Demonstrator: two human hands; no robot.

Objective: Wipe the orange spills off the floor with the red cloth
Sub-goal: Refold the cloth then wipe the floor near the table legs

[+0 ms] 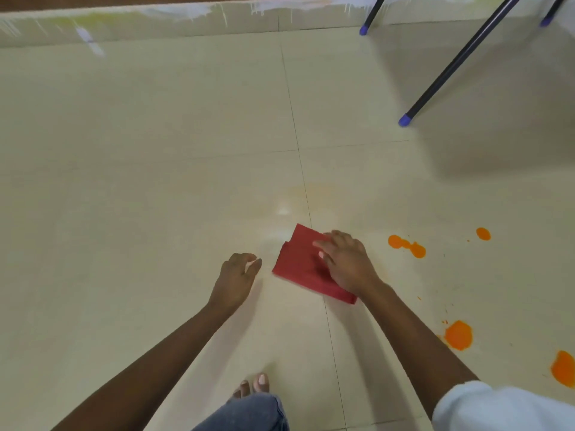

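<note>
I see right hand (348, 262) flat on cloth (297, 267), left hand (236, 278) loosely curled, empty; tile floor (155, 181), spills (459, 335) right, chair legs (460, 57) beyond.

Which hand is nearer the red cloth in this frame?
Right. The right hand lies flat on top of the red cloth, touching it. The left hand is off the cloth, just to its left over the floor, holding nothing.
</note>
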